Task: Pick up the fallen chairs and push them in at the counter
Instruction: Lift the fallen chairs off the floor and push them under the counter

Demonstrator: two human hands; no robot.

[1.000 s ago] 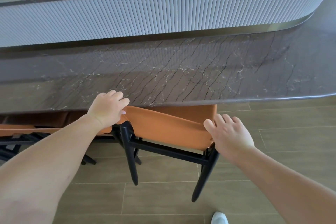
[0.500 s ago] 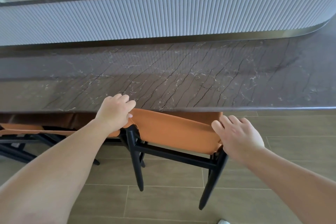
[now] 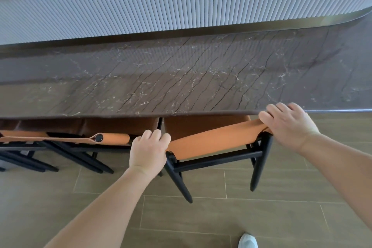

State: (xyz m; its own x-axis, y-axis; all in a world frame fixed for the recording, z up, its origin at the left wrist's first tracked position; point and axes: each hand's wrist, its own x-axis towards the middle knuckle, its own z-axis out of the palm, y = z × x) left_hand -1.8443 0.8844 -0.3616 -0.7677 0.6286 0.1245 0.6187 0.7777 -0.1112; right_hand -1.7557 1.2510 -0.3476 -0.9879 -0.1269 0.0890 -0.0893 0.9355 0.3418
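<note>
Best pushed squarely: both hands, left hand (image 3: 148,152) and right hand (image 3: 289,125), fingers curled gripping orange-leather, black-framed chair (image 3: 211,141) backrest, at dark marble tabletop (image 3: 181,78) near edge.

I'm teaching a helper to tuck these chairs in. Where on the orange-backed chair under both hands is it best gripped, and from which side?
Grip the top edge of the orange backrest at its two ends, coming from behind and above, as the left hand and right hand do. The seat is already under the counter, so only the back is reachable, and a wide two-handed hold likely keeps it pushing straight.

glossy veined stone counter (image 3: 181,78), matt leather chair (image 3: 211,141)
</note>
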